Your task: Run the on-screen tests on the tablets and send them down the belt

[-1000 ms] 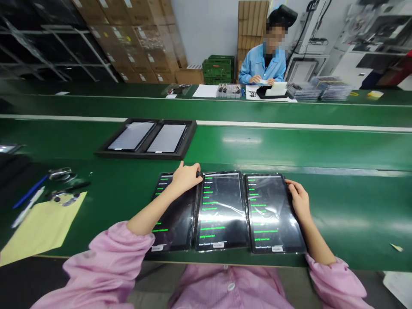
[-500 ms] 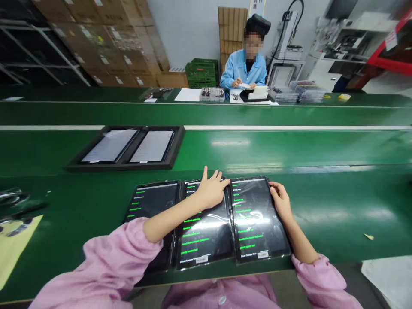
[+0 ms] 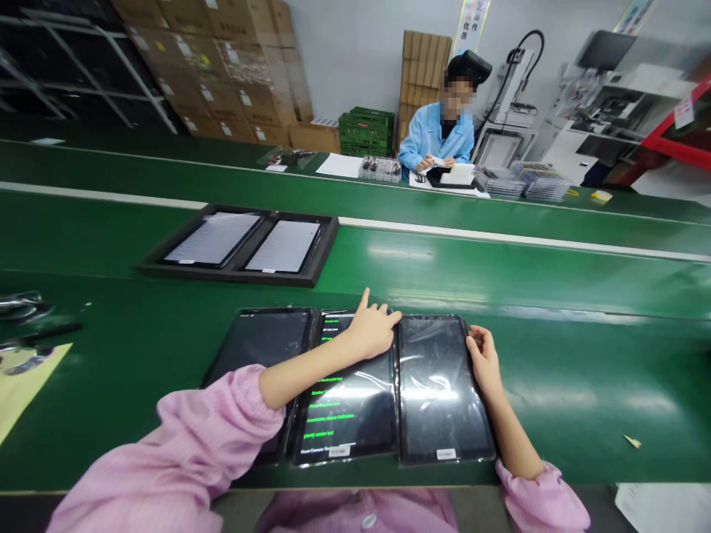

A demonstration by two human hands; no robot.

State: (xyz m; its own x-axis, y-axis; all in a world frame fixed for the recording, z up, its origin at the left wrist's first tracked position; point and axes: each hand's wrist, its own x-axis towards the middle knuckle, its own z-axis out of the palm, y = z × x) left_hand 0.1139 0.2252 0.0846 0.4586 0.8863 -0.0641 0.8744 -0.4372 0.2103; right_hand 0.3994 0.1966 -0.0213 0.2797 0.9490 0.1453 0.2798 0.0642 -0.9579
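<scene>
Three tablets in clear film lie side by side on the green bench in front of me. The left tablet [image 3: 266, 333] and the right tablet [image 3: 438, 392] have dark screens. Green lines of text glow on the middle tablet [image 3: 355, 414]. My left hand [image 3: 373, 331] rests over the top of the middle tablet with its fingers apart, one fingertip reaching the seam beside the right tablet. My right hand [image 3: 484, 359] is closed at the upper right edge of the right tablet, fingers curled and thumb against its side. My left sleeve covers part of the left tablet.
Beyond the tablets, a black foam tray [image 3: 233, 274] holds two more tablets with pale screens. Yellow paper [image 3: 33, 385] and cables lie at left. Across the bench sits a person in blue [image 3: 436, 137], near stacked clear trays [image 3: 538, 181]. A small scrap [image 3: 632, 442] lies at right.
The left and right tablets' screens have gone from green text to dark. The middle one still shows text. Both hands stay at nearly the same places; the view has tilted slightly.
</scene>
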